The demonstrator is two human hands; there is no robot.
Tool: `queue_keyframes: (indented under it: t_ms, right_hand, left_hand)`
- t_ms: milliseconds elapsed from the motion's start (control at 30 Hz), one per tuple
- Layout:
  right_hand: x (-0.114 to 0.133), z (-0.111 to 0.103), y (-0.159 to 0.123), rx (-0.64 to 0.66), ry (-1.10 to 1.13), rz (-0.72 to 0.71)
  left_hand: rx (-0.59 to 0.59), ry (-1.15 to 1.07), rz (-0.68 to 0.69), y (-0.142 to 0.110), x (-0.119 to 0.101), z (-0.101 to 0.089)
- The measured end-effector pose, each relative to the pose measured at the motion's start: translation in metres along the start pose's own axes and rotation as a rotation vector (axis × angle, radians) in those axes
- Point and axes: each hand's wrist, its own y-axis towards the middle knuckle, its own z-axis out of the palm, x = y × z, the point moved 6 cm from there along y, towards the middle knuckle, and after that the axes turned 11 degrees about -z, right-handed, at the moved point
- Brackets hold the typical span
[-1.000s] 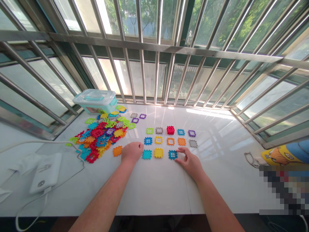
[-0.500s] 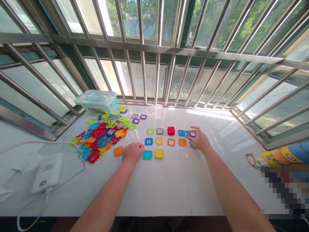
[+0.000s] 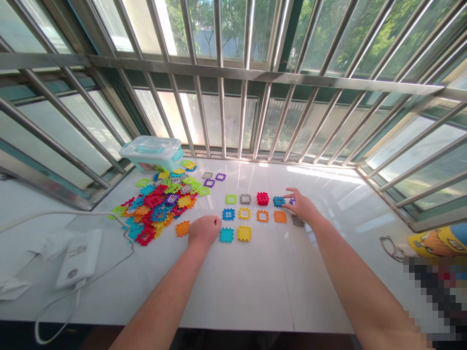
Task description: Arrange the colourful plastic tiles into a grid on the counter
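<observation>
i'm working from the head camera at a distance, treating the window as 12 o'clock and the grid of plastic waffle-block tiles point(image 3: 262, 216) on the white tabletop point(image 3: 237, 291) as the clock's centre. the right hand point(image 3: 301, 206) is reaching out at about 3 o'clock, with its fingers point(image 3: 288, 194) extending over a purple tile point(image 3: 292, 201) and partly covering it. i can't tell whether they are gripping it or only touching it. a blue tile point(image 3: 279, 201) is sitting just beside those fingers, and a grey tile point(image 3: 297, 221) is lying just beside the heel of the hand.

the left hand point(image 3: 204, 232) is resting at about 9 o'clock, clenched into a fist with nothing showing in it. it is sitting just beside a cyan tile point(image 3: 226, 235), with a loose orange tile point(image 3: 183, 228) lying further out.

the grid is running in three rows, with a red tile stack point(image 3: 262, 198) standing in the top row. a heaped pile of mixed tiles point(image 3: 153, 204) is spreading out at about 10 o'clock, and a clear-lidded aqua storage box point(image 3: 149, 153) is sitting behind it. a white power unit point(image 3: 78, 255) with its cable is lying at about 8 o'clock. steel window bars point(image 3: 219, 97) are rising at 12 o'clock.
</observation>
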Motion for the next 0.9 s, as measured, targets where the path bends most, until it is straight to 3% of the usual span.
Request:
queue_keyframes:
  t_ms: [900]
  right_hand:
    - [0.0081,0.0025,0.0048,0.108,0.047,-0.027]
  left_hand:
    - [0.025,-0.004,0.009,-0.0045,-0.0030,-0.0077]
